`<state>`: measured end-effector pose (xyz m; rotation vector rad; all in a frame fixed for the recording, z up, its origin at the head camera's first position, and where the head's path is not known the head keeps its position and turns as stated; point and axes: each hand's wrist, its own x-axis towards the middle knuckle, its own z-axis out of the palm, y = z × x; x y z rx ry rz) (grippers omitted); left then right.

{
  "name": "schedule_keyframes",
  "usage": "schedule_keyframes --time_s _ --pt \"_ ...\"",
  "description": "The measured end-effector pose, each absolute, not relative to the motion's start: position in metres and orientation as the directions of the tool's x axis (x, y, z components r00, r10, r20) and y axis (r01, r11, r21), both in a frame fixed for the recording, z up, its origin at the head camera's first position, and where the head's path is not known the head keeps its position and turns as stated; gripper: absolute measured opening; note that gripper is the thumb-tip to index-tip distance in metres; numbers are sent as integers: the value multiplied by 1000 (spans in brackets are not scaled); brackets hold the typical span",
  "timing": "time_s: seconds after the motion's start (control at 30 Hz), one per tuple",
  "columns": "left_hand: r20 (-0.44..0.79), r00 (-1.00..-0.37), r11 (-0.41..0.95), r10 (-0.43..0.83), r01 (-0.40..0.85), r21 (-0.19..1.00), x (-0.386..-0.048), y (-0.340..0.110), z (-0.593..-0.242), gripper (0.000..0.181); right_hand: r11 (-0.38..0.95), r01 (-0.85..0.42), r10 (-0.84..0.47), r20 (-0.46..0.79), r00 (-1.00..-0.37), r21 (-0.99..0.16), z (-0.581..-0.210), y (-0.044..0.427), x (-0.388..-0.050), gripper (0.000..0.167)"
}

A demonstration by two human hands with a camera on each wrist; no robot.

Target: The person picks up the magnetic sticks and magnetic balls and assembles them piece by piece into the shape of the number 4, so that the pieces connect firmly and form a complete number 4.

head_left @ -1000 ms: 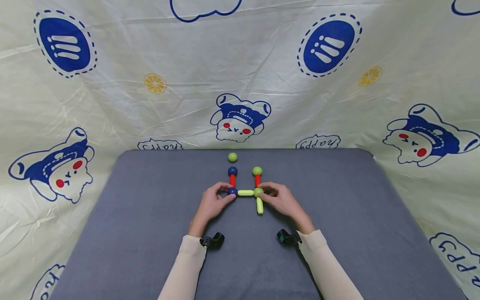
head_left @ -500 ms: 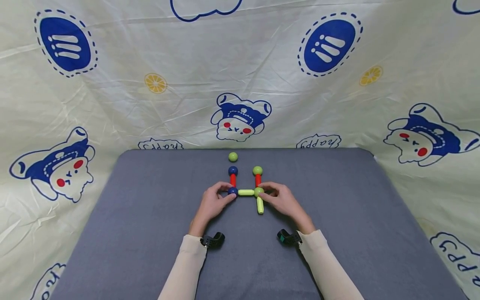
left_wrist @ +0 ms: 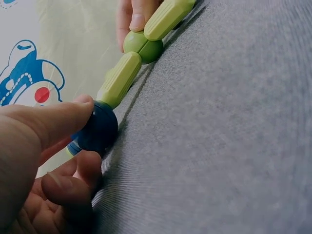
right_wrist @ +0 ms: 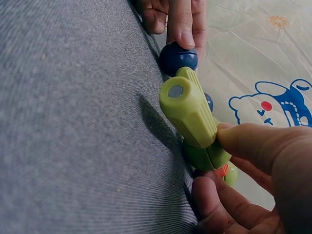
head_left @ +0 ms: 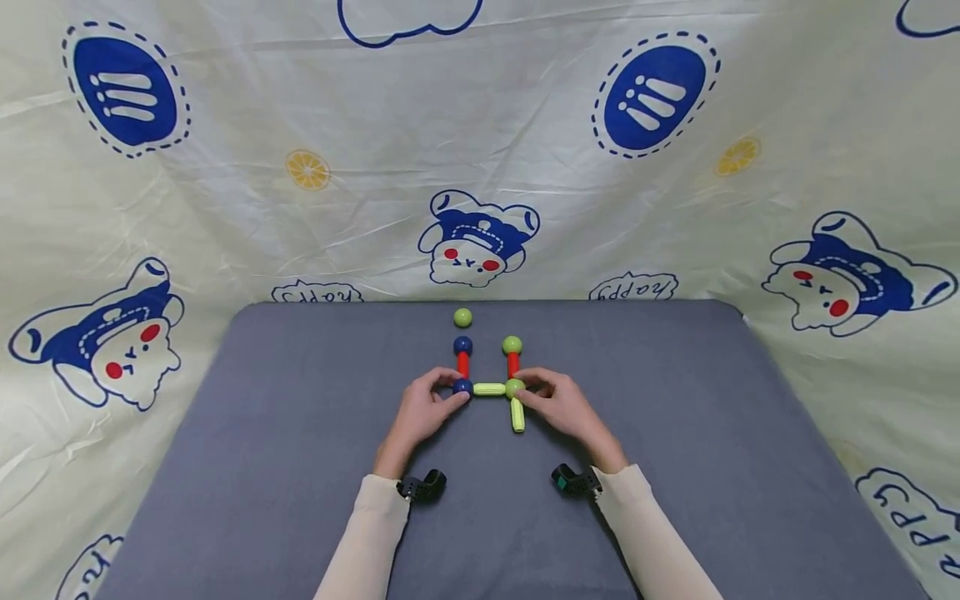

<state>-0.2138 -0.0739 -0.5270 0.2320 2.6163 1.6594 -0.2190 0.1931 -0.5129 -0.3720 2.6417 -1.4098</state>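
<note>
My left hand [head_left: 422,407] pinches the near blue ball [head_left: 462,387] between thumb and fingers. The near green ball [head_left: 514,388] is pinched by my right hand [head_left: 558,404]. A lime rod [head_left: 490,389] joins these two balls. From the blue one a red rod [head_left: 463,365] runs back to another blue ball [head_left: 462,344]. A second red rod [head_left: 513,364] links the held green ball to a far green ball [head_left: 512,344]. Another lime rod [head_left: 517,415] sticks out toward me; its free end shows a grey disc in the right wrist view.
A loose green ball [head_left: 462,317] lies behind the far blue ball, close to the back edge of the grey cloth-covered table [head_left: 300,467]. A pale printed sheet [head_left: 375,125] hangs around the back and sides. Each wrist wears a black strap device [head_left: 423,486].
</note>
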Motion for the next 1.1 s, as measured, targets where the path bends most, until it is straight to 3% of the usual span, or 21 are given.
schedule_keyframes --time_s 0.53,0.83,1.1 --pt "-14 -964 436 264 107 893 -227 -94 -517 32 536 -158 -275 5 -961 -829 -514 193 -220 33" --pt "-1 -952 551 307 177 815 -259 -114 -506 43 532 -165 -280 12 -960 -830 -516 193 -220 32" --pt "13 -960 564 281 176 807 -293 -112 -503 45 531 -181 -288 24 -957 -828 -517 193 -222 33"
